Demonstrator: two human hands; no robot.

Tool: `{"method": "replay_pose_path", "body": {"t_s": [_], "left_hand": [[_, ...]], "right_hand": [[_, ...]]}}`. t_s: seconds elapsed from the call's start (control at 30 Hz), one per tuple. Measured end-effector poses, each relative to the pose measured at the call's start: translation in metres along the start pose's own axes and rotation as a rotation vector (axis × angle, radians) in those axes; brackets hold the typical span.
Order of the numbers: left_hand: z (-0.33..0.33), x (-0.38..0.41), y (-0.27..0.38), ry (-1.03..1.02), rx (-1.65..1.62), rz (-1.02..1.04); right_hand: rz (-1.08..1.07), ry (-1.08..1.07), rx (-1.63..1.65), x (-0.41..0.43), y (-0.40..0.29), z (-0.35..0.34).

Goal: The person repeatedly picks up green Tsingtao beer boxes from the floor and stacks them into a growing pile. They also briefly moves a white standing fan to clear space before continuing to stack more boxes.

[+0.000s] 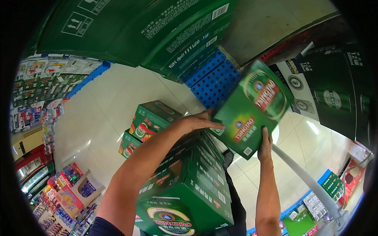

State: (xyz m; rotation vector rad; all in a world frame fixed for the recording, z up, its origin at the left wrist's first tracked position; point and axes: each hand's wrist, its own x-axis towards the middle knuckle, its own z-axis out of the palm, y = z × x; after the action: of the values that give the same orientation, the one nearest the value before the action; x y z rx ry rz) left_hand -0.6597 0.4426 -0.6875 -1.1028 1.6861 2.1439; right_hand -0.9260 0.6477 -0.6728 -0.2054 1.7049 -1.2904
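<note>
A green Tsingtao beer carton (251, 110) hangs tilted in front of me, held between both hands. My left hand (203, 121) grips its near left edge, fingers partly hidden behind it. On its lower right side, my right hand (265, 146) presses with the thumb on the front face. Just beyond the carton lies a blue perforated plastic pallet (214, 81) on the floor. Below my arms rises a stack of green Tsingtao cartons (203, 188), close to my body.
Tall green cartons (124, 32) are stacked at the far side. Dark beer cartons (333, 91) stand at right. Two smaller Tsingtao boxes (153, 118) sit on the tiled floor (97, 97). A white pole (307, 177) slants at lower right. Snack displays (68, 194) stand at lower left.
</note>
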Motion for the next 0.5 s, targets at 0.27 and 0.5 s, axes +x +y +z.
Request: {"method": "replay_pose_path", "body": {"t_s": [0.27, 0.5], "left_hand": [[-0.052, -0.012, 0.003, 0.016, -0.656, -0.025], [-0.052, -0.031, -0.034, 0.175, -0.957, -0.279]], "right_hand": [[0.072, 0.095, 0.024, 0.014, 0.021, 0.081], [0.096, 0.047, 0.204, 0.0, 0.01, 0.09]]}}
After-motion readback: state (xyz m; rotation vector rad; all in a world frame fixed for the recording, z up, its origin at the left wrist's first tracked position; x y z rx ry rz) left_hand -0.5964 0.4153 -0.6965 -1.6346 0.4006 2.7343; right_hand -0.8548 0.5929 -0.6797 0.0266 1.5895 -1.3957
